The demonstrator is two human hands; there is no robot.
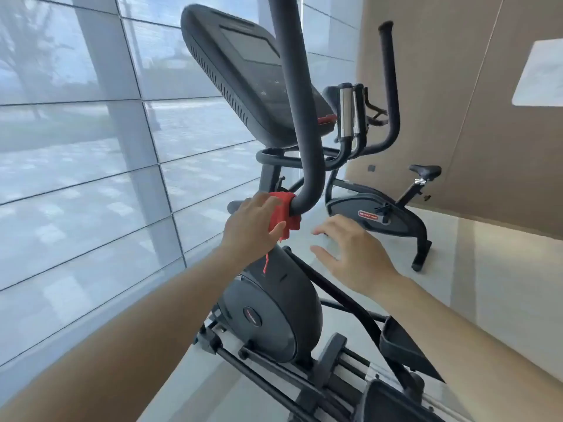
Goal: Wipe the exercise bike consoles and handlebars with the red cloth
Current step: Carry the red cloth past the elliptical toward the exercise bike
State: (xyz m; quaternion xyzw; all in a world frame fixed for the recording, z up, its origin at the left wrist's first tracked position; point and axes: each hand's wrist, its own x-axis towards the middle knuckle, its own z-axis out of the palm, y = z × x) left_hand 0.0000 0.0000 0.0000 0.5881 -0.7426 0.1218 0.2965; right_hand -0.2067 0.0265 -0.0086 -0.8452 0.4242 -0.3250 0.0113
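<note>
The fingers of the left hand are curled over the red cloth, thumb under it. So this hand grips the cloth wrapped around the low end of the handlebar, right where the tube bends. A red thread hangs down from the cloth, below the thumb. The right hand is just to the right of the cloth, not touching it. Its fingers are straight and spread wide, palm down, and it holds nothing. Above the L fingers the handlebar tube goes up in front of the console & covers part of its screen. Under both hands is the dark round flywheel cover, w/ a pedal lower right. Beyond the R fingertips stands a second bike w/ its saddle; silver grips are higher up. Left of the L hand is the window wall.
</note>
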